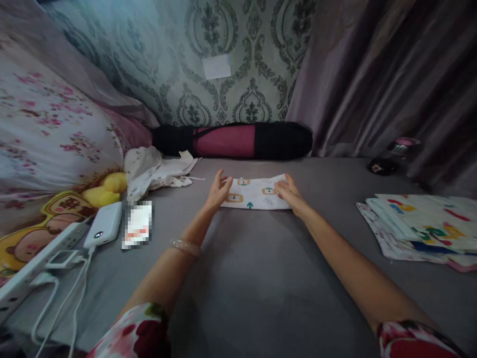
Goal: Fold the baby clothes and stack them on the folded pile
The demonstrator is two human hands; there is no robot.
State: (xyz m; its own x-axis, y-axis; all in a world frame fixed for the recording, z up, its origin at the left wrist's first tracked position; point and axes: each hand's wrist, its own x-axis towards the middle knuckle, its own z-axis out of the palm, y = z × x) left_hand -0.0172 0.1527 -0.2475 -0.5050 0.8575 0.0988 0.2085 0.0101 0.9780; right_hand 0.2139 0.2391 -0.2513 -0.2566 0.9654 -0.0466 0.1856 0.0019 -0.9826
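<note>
A white cloth [253, 194] printed with tan animal faces and green arrows lies folded into a flat rectangle on the grey sheet. My left hand [219, 191] grips its left end, thumb on top and the fingers partly hidden beyond the edge. At the opposite end, my right hand [290, 193] pinches the right side, with the thumb over the print. Both arms reach forward, and the cloth spans the gap between the hands.
On the right sits a stack of folded printed cloths [428, 228], with a dark jar [391, 158] behind. A black and pink rolled bag [231, 140] lies along the wall. At left are crumpled white cloth [156, 171], a power bank [105, 224], a power strip [40, 263] and cables.
</note>
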